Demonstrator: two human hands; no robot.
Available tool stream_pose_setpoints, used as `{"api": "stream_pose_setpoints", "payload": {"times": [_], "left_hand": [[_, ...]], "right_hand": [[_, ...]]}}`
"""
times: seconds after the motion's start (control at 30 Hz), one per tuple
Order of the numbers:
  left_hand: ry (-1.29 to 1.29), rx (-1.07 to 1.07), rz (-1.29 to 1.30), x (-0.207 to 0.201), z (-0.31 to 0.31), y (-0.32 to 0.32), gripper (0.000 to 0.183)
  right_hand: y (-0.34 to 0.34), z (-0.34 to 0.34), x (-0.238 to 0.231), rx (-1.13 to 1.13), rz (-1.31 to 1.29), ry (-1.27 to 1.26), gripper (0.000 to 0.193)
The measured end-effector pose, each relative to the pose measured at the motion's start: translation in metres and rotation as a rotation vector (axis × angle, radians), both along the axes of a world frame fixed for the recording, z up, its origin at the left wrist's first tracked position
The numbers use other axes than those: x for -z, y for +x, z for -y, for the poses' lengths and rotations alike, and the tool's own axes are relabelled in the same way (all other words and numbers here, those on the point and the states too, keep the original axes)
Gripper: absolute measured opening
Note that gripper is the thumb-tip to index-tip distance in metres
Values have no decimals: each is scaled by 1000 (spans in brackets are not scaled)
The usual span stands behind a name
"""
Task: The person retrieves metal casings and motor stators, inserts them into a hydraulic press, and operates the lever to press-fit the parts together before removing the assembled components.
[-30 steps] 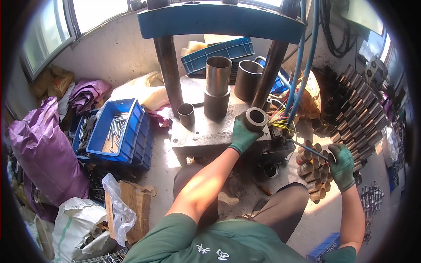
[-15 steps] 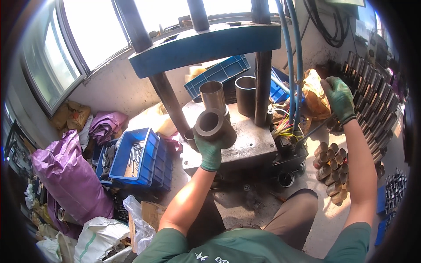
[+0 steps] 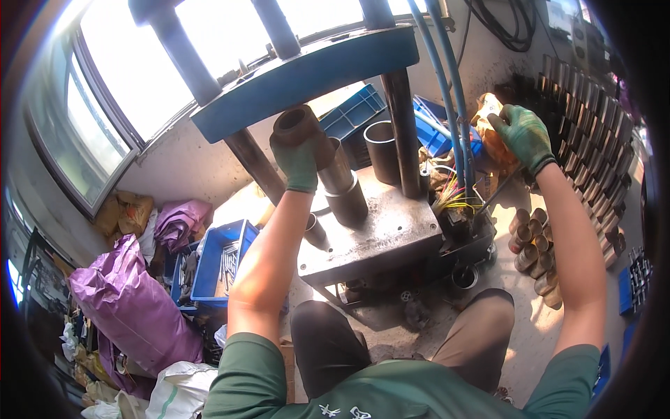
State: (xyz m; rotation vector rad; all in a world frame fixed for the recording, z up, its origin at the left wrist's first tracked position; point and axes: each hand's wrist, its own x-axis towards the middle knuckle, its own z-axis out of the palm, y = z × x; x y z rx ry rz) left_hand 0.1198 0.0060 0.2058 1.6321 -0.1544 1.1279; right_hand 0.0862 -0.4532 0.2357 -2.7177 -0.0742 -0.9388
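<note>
My left hand (image 3: 296, 164), in a green work glove, is closed round a thick-walled dark metal sleeve (image 3: 296, 124). It holds the sleeve tilted, beside the top of a shiny steel tube (image 3: 336, 171) and below the press's blue crossbeam (image 3: 307, 80). That tube stands upright in a darker metal cylinder (image 3: 347, 206) on the press bed (image 3: 380, 244). My right hand (image 3: 528, 138), gloved too, is raised at the right with its fingers curled. A thin lever rod (image 3: 499, 192) runs up toward its wrist. Whether the fingers hold anything is hidden.
A wide dark cylinder (image 3: 382, 153) and a small ring (image 3: 315, 229) also stand on the bed. Blue hoses (image 3: 457, 105) hang at the right. Stacked metal tubes (image 3: 593, 167) and shorter tubes (image 3: 536, 244) lie beyond. Left are a blue crate (image 3: 222, 269) and purple sack (image 3: 136, 307).
My left hand has lifted the sleeve up and left, from in front of the steel tube to beside its top. My right hand has shifted slightly left; the whole view has shifted too.
</note>
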Motion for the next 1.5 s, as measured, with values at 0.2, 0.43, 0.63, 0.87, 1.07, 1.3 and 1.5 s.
{"api": "stream_pose_setpoints", "payload": {"times": [0.2,0.43,0.63,0.87,1.07,1.3,1.5], "left_hand": [[33,-10,-152,-15,7,39,50],[-54,25,-199,12,9,48,58],[50,-62,-304,50,-8,37,74],[51,-145,-307,108,-38,-1,79],[9,-657,-1005,199,-61,-64,90],[41,-481,-1102,220,-84,-58,78],[-413,255,-124,188,-75,-54,65]], "right_hand": [[-11,3,3,-10,28,-23,48],[-20,7,15,-60,140,14,41],[-55,9,9,-110,-71,89,43],[-119,39,56,-178,-26,58,33],[-144,47,73,-180,-197,99,46],[-146,40,56,-119,-322,0,44],[-155,45,47,-170,-503,-158,43]]}}
